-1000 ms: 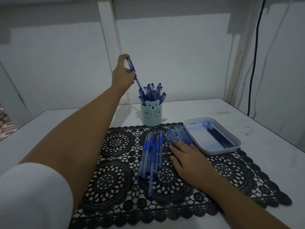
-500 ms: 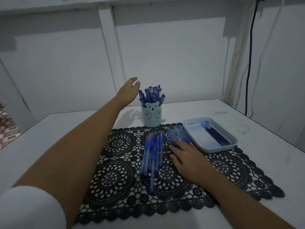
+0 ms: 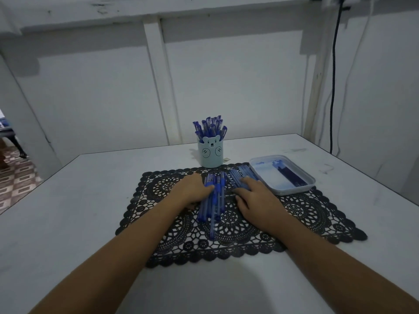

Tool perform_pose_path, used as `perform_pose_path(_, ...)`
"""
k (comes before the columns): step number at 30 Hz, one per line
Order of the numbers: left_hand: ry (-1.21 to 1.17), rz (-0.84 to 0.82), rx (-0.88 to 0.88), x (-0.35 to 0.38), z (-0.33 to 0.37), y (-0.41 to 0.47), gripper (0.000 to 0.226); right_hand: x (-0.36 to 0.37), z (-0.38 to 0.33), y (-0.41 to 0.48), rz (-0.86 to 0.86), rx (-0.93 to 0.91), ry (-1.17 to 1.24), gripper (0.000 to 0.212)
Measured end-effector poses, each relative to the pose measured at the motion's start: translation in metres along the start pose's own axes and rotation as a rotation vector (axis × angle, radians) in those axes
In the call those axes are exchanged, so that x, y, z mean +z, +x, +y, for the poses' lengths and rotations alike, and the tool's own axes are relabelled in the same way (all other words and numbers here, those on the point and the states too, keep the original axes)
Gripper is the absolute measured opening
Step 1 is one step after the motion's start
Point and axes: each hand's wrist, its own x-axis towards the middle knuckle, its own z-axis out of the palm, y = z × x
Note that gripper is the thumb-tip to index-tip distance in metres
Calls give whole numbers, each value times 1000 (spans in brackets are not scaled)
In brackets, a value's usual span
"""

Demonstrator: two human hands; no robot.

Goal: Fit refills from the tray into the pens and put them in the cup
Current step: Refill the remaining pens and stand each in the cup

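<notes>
- On the mat (image 3: 306,214), left hand (image 3: 192,189) is returning from cup (image 3: 212,155) to loose pens (image 3: 214,207); cannot tell its grip.
- Right hand (image 3: 256,198) is resting, grip apart, beside tray (image 3: 294,189); next pen probably beginning.

cup (image 3: 212,155): pale blue, bear face, upright, past the mat (image 3: 317,214) | pens (image 3: 209,129): blue, capped, standing packed in cup | loose pens (image 3: 214,200): piled lengthwise mid-mat, my left hand (image 3: 192,190) touching them | tray (image 3: 283,190): white, shallow, right of cup | refills (image 3: 291,176): dark, lying along tray's right side
</notes>
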Motion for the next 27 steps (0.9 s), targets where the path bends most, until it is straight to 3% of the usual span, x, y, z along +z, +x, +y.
perform_pose_path(4, -65, 19, 25, -1, 3, -4, 17, -4, -3, -1, -10, 5, -12, 31)
perform_pose_path(11, 212, 160, 128, 2, 17, -13, 25, -5, -4, -2, 26, -6, -38, 26)
perform_pose_path(20, 31, 306, 36, -1, -1, -18, 21, -4, -4, -1, 133, -33, -34, 31)
perform_pose_path(24, 9, 374, 202, -6, -13, -35, 18, -7, -5, -2, 247, -77, -38, 35)
perform_pose_path(27, -58, 352, 377, 1, -17, -50, 17, -9, -7, -3, 338, -207, -66, 37)
